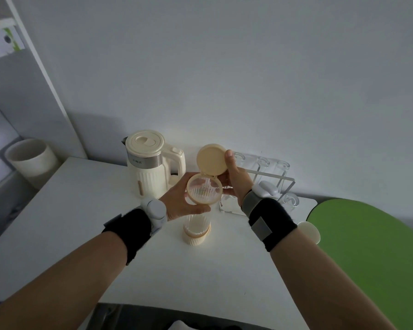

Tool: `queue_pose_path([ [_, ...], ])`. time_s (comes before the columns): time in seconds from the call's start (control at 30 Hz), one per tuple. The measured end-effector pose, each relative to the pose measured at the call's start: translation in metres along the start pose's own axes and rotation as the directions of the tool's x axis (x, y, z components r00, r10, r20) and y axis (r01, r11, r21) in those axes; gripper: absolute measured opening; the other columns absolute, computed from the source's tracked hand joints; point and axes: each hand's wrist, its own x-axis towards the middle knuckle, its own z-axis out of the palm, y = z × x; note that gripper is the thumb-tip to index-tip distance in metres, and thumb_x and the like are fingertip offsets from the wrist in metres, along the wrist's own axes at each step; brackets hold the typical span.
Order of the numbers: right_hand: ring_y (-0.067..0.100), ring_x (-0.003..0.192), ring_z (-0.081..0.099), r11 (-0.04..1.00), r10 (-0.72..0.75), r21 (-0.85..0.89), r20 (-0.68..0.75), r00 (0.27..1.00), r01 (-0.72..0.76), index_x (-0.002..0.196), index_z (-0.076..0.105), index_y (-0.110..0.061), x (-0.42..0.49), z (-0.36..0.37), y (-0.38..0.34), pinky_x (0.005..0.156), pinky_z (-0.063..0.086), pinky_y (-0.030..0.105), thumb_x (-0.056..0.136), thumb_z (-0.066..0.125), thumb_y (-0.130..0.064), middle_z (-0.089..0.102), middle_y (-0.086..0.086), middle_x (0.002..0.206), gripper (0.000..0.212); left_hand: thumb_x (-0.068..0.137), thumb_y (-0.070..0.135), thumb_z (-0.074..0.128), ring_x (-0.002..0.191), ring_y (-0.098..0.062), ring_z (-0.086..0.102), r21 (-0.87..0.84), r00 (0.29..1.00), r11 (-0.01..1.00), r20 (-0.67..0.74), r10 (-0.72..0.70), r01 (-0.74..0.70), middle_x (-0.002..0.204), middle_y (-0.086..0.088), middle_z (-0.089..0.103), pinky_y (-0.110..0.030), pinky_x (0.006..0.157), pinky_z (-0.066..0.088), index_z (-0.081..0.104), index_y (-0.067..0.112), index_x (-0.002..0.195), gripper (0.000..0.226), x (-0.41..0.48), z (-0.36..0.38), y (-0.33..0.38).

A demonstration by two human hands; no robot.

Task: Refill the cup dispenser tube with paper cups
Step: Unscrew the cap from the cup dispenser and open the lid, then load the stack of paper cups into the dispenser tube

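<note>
From the head camera, our left hand [178, 203] curls its fingers round the top of the dispenser tube [197, 226], steadying it upright on the desk [81, 210]. Our right hand [235, 176] pinches the hinged lid [211, 159], tipping it back so the mouth is clear for cups.

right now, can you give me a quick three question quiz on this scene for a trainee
1. True or false: the hinged lid of the cup dispenser tube is flipped open.
2. What does the left hand grip? A) the tube just below its rim B) a plate C) a spoon
3. Fill in: the right hand holds the lid open, and behind the tube, by the wall, stands a cream electric ____.
Key: 1 true; 2 A; 3 kettle.
</note>
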Motion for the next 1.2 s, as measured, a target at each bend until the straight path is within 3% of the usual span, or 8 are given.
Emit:
queue_pose_path([
  [0.27, 0.026, 0.083, 0.073, 0.998, 0.029, -0.049, 0.062, 0.998, -0.026, 0.092, 0.068, -0.002, 0.006, -0.002, -0.003, 0.066, 0.060, 0.032, 0.085, 0.033, -0.075, 0.073, 0.014, 0.082, 0.081, 0.056, 0.047, 0.086, 0.126, -0.005, 0.047, -0.039, 0.996, 0.998, -0.074, -0.045, 0.042, 0.129, 0.016, 0.051, -0.041, 0.105, 0.044, 0.037, 0.034, 0.132, 0.091, -0.007, 0.008, 0.000],
  [0.5, 0.023, 0.076, 0.071, 0.998, 0.004, -0.061, 0.120, 0.993, 0.003, 0.089, 0.068, -0.006, 0.010, -0.002, -0.001, 0.065, 0.059, 0.031, 0.090, 0.034, -0.067, 0.073, 0.011, 0.081, 0.070, 0.055, 0.049, 0.084, 0.129, -0.007, 0.044, -0.027, 0.989, 0.996, -0.125, -0.084, 0.081, 0.134, 0.010, 0.048, -0.035, 0.104, 0.044, 0.034, 0.028, 0.135, 0.096, -0.014, 0.011, 0.007],
  [0.7, 0.030, 0.093, 0.071, 1.000, -0.015, -0.015, 0.165, 0.986, 0.018, 0.097, 0.068, -0.004, 0.012, -0.010, 0.011, 0.086, 0.058, 0.046, 0.095, 0.040, -0.056, 0.073, 0.019, 0.101, 0.059, 0.054, 0.049, 0.085, 0.128, 0.004, 0.041, -0.057, 0.986, 0.992, -0.118, -0.119, 0.113, 0.135, 0.017, 0.046, -0.012, 0.094, 0.042, 0.034, 0.046, 0.126, 0.089, -0.018, 0.016, 0.012],
  [0.8, 0.027, 0.093, 0.068, 0.998, -0.039, -0.038, 0.203, 0.978, 0.048, 0.112, 0.066, -0.001, 0.008, -0.018, 0.014, 0.085, 0.058, 0.042, 0.100, 0.035, -0.045, 0.072, 0.016, 0.107, 0.054, 0.066, 0.027, 0.086, 0.119, 0.018, 0.042, -0.062, 0.988, 0.993, -0.113, -0.106, 0.100, 0.131, 0.023, 0.045, -0.004, 0.088, 0.041, 0.033, 0.043, 0.125, 0.080, -0.018, 0.018, 0.015],
  [0.83, 0.026, 0.092, 0.067, 0.996, -0.044, -0.061, 0.215, 0.976, 0.058, 0.115, 0.064, -0.002, 0.007, -0.019, 0.015, 0.083, 0.057, 0.038, 0.101, 0.034, -0.043, 0.071, 0.014, 0.109, 0.053, 0.068, 0.023, 0.086, 0.117, 0.019, 0.043, -0.057, 0.989, 0.994, -0.111, -0.097, 0.091, 0.130, 0.024, 0.044, -0.005, 0.088, 0.042, 0.033, 0.042, 0.125, 0.080, -0.019, 0.016, 0.015],
  [0.9, 0.022, 0.092, 0.065, 0.991, -0.049, -0.115, 0.209, 0.977, 0.075, 0.118, 0.062, -0.004, 0.003, -0.026, 0.022, 0.083, 0.055, 0.037, 0.102, 0.034, -0.040, 0.069, 0.010, 0.108, 0.048, 0.060, 0.040, 0.086, 0.120, 0.013, 0.044, -0.052, 0.992, 0.995, -0.086, -0.093, 0.088, 0.130, 0.025, 0.045, -0.008, 0.087, 0.044, 0.033, 0.046, 0.123, 0.083, -0.020, 0.015, 0.018],
  [1.03, 0.026, 0.089, 0.065, 0.937, -0.070, -0.335, 0.104, 0.992, 0.101, 0.107, 0.061, -0.007, 0.003, -0.042, 0.041, 0.089, 0.054, 0.046, 0.098, 0.044, -0.034, 0.067, 0.013, 0.102, 0.034, 0.048, 0.059, 0.085, 0.127, -0.003, 0.045, -0.067, 0.993, 0.993, -0.071, -0.099, 0.094, 0.134, 0.021, 0.047, -0.022, 0.093, 0.047, 0.034, 0.047, 0.125, 0.094, -0.022, 0.009, 0.012],
  [1.2, 0.035, 0.092, 0.066, 0.831, -0.070, -0.553, 0.021, 0.997, 0.070, 0.088, 0.055, -0.018, 0.011, -0.068, 0.083, 0.085, 0.054, 0.053, 0.091, 0.055, -0.033, 0.067, 0.015, 0.096, 0.015, 0.063, 0.028, 0.088, 0.132, -0.007, 0.036, 0.024, 0.992, 0.992, -0.024, -0.127, 0.127, 0.142, 0.013, 0.039, -0.031, 0.103, 0.037, 0.017, 0.032, 0.144, 0.108, -0.020, 0.011, 0.008],
])
